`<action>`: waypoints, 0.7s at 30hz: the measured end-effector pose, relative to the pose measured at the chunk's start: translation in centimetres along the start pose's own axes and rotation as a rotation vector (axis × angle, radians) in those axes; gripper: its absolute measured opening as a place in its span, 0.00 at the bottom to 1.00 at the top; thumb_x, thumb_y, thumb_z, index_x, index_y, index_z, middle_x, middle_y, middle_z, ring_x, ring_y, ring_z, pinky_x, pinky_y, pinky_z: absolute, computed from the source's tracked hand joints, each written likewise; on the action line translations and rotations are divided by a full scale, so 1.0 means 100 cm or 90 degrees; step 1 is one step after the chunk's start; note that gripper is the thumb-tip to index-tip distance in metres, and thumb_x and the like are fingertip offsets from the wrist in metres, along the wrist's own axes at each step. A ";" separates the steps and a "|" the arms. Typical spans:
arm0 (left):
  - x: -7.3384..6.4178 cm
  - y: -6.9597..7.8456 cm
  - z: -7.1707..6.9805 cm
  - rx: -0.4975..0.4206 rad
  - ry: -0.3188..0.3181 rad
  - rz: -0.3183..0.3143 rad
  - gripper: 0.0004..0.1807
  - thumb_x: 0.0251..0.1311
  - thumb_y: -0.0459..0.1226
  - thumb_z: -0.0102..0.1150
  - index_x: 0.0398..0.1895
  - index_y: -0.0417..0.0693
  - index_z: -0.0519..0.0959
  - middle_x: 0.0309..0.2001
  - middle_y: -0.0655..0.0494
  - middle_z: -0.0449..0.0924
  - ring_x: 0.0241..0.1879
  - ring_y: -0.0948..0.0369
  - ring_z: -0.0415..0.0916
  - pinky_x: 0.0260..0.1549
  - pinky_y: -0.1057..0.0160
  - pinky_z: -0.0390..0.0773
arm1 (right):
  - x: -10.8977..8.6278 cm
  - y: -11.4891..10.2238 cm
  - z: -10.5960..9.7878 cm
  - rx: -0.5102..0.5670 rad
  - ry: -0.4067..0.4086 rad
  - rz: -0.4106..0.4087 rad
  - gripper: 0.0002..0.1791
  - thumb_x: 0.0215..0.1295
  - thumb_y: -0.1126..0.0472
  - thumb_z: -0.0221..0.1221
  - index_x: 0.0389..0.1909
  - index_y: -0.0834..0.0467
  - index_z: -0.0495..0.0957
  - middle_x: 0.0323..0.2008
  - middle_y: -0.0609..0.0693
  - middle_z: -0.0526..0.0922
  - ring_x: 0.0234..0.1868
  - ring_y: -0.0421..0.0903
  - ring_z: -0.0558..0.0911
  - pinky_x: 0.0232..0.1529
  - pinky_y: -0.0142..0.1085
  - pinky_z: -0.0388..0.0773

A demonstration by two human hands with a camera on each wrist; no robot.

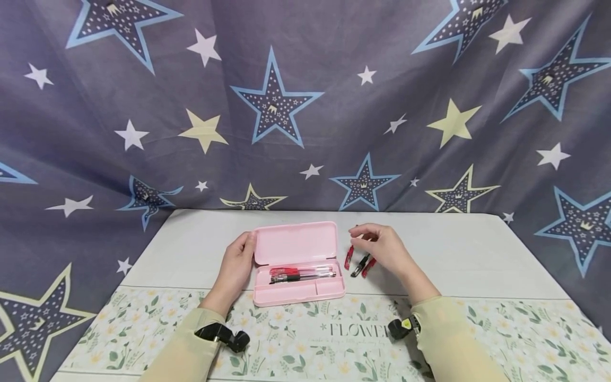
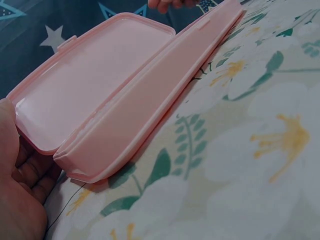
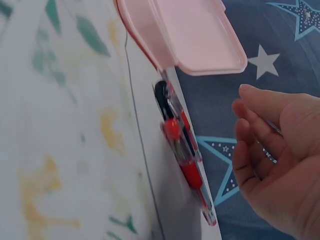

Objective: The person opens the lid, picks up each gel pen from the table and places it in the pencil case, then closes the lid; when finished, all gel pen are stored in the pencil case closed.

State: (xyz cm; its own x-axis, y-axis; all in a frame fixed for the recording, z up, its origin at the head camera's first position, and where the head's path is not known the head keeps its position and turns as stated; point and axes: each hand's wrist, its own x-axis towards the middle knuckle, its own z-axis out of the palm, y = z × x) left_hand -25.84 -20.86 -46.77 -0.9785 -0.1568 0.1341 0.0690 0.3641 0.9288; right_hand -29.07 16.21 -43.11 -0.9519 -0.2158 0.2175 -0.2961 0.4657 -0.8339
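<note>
A pink pencil case lies open on the table, its lid raised toward the back. My left hand grips the lid's left edge, thumb on the inner side and fingers behind. Inside the long compartment lie pens, among them a red one and a black one. Right of the case, two red pens and a black pen rest side by side; one red pen shows closest in the right wrist view. Over them hovers my right hand, fingers loosely bent, nothing between thumb and fingertips.
The white table has a flowered strip with lettering along its front. A dark curtain patterned with stars hangs right behind the table. A small divided section sits at the case's front right.
</note>
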 end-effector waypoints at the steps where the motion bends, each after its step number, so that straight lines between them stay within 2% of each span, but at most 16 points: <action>1: 0.000 0.000 0.000 0.000 0.000 0.001 0.33 0.86 0.63 0.40 0.64 0.50 0.83 0.59 0.48 0.84 0.61 0.52 0.76 0.66 0.47 0.72 | 0.001 0.002 -0.001 -0.007 0.001 -0.002 0.10 0.74 0.63 0.73 0.53 0.57 0.92 0.52 0.53 0.91 0.42 0.49 0.83 0.40 0.35 0.79; 6: 0.000 -0.001 0.000 -0.006 -0.002 0.001 0.33 0.86 0.63 0.41 0.65 0.50 0.83 0.60 0.48 0.84 0.62 0.52 0.76 0.68 0.47 0.72 | 0.010 0.009 -0.008 -0.038 0.010 -0.013 0.14 0.72 0.66 0.73 0.57 0.61 0.90 0.53 0.56 0.91 0.52 0.56 0.85 0.56 0.47 0.79; 10: 0.000 0.000 0.000 -0.007 0.000 0.002 0.32 0.86 0.63 0.41 0.64 0.49 0.83 0.59 0.48 0.85 0.61 0.52 0.76 0.67 0.47 0.72 | 0.016 0.017 -0.011 -0.050 0.006 -0.027 0.17 0.72 0.67 0.74 0.59 0.63 0.89 0.59 0.59 0.89 0.63 0.62 0.82 0.69 0.58 0.74; 21: 0.000 0.000 -0.001 -0.005 0.002 0.003 0.33 0.87 0.62 0.40 0.65 0.48 0.83 0.61 0.47 0.84 0.63 0.52 0.76 0.69 0.46 0.71 | 0.027 0.033 -0.017 -0.086 -0.040 -0.042 0.19 0.72 0.67 0.72 0.62 0.63 0.87 0.65 0.61 0.85 0.72 0.65 0.77 0.77 0.62 0.66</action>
State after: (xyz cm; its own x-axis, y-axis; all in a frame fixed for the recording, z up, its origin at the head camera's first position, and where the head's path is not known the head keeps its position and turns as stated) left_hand -25.78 -20.90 -46.75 -0.9775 -0.1582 0.1392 0.0746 0.3580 0.9307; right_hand -32.75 18.59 -44.43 -0.9247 -0.3012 0.2329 -0.3692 0.5593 -0.7423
